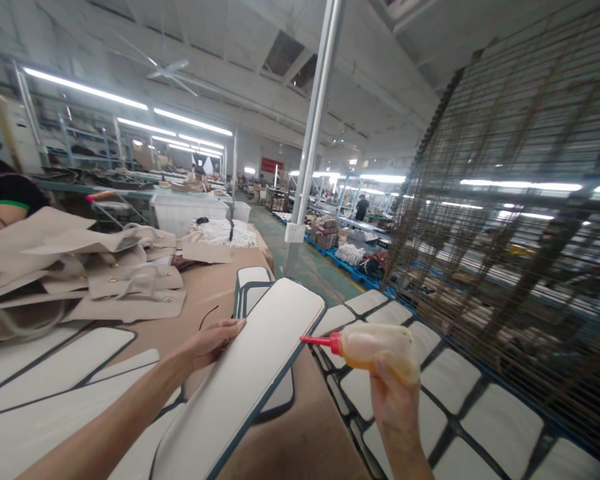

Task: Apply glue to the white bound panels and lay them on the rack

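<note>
Item 1, our left hand (211, 343): fingers laid flat and open along the left edge of a long white panel (250, 373) with a dark border, steadying it without closing around it; the panel runs tilted from the lower middle of the view up toward the centre, lifted above the brown table (300, 440). Item 2, our right hand (393, 400): fist closed around a squeeze bottle (377, 347) of amber glue, held on its side, its red nozzle (317, 341) pointing left and lying just beside the panel's right edge; we cannot tell whether tip and edge touch. Item 3: more white dark-edged panels, flat on the table at left (45, 373) and in rows on the rack at right (460, 400). Item 4: a heap of beige leather pieces (110, 280) at upper left, well apart from both hands. Item 5: another person's sleeve and arm (7, 200) at the far left edge. Item 6: a tall wire rack (520, 220) at right, and a white pillar (315, 133) behind the table.
</note>
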`<act>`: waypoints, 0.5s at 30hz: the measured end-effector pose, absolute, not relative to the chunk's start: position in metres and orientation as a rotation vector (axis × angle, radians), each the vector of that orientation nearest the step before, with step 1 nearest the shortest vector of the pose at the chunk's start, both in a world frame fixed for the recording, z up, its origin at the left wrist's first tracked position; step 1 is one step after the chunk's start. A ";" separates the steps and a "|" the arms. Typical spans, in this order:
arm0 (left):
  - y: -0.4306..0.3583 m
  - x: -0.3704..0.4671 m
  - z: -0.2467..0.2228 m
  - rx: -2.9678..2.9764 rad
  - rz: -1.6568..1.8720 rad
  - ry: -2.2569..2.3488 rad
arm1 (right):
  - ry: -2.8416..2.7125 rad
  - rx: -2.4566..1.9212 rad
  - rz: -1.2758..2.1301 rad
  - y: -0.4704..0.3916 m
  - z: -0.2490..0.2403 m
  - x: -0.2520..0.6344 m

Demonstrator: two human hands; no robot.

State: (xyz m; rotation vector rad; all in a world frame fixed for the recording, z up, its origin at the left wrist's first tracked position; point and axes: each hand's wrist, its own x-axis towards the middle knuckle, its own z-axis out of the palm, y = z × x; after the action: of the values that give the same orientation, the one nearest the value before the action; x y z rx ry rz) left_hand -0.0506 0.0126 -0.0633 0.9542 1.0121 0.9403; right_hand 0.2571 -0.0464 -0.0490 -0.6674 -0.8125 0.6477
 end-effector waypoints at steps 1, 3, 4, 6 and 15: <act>0.013 -0.051 -0.063 0.948 0.943 1.008 | -0.814 -0.674 0.663 -0.047 -0.049 0.256; 0.013 -0.052 -0.064 0.935 0.950 1.002 | -0.805 -0.668 0.698 -0.049 -0.049 0.254; 0.014 -0.052 -0.065 0.929 0.955 1.002 | -0.803 -0.662 0.714 -0.050 -0.049 0.252; 0.015 -0.052 -0.066 0.909 0.971 1.012 | -0.808 -0.655 0.740 -0.052 -0.048 0.250; 0.016 -0.049 -0.056 0.902 0.993 1.009 | -0.797 -0.664 0.824 -0.061 -0.049 0.244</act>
State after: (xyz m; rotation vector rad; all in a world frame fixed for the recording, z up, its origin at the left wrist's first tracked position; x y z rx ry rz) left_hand -0.0489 0.0164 -0.0565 0.9021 1.0093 0.9933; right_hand 0.2438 -0.0608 -0.0486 -0.6641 -0.7969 0.8236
